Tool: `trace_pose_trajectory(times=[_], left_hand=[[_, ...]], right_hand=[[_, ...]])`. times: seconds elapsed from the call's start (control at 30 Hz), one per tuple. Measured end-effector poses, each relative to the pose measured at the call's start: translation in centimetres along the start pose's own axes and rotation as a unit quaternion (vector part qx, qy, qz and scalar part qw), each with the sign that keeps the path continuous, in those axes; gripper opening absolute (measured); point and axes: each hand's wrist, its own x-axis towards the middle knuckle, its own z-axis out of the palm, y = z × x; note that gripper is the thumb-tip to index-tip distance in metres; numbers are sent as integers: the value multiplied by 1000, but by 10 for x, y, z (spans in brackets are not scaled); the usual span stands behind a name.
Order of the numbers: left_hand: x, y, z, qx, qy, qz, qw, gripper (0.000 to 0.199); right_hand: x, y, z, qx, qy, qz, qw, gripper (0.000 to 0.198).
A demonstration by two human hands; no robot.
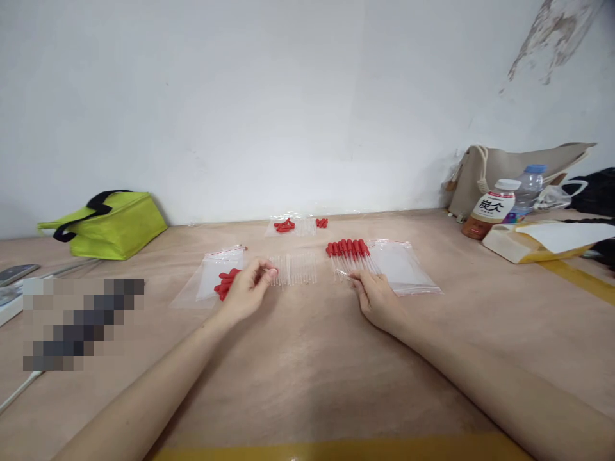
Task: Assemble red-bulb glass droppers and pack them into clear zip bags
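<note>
My left hand (248,288) is closed in a pinch, a bit of a red rubber bulb (274,271) showing at the fingertips. Beside it, more red bulbs (225,283) lie on a clear zip bag (189,291). A row of thin clear tubes (298,269) lies between my hands. My right hand (377,299) is closed, its thumb and forefinger on a thin clear tube (342,273). Just beyond that hand, several droppers with red bulbs (348,248) lie side by side, partly over another zip bag (408,269). The right fingertips hide some tube ends.
Near the wall lies a clear bag (271,227) with red bulbs and tubes. A lime-green bag (120,224) and a phone (19,274) sit left. On the right are a drink bottle (490,208), a water bottle (528,189), a beige handbag (516,163) and an open packet (519,246).
</note>
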Motion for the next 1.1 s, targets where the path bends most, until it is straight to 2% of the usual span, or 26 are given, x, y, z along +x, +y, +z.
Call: trace_pose_trajectory(times=[0.17, 0.27, 0.5, 0.8, 1.0, 1.1], left_hand=[[-26, 9, 39, -126, -136, -16, 982, 23], [-32, 9, 47, -111, -170, -25, 979, 19], [-34, 7, 49, -108, -176, -25, 978, 21], [-35, 0, 53, -119, -171, -1, 978, 22], [-35, 3, 50, 0, -147, 42, 988, 19], [-34, 7, 48, 15, -153, 71, 986, 18]], right_hand=[[-1, -10, -5, 18, -29, -8, 999, 20], [0, -18, -8, 27, -46, -13, 999, 19], [-1, -32, -8, 39, -69, -79, 994, 16], [-2, -36, -6, 41, -79, -97, 991, 15], [0, -38, -4, 66, -88, -94, 989, 18], [2, -36, -5, 82, -93, -107, 986, 18]])
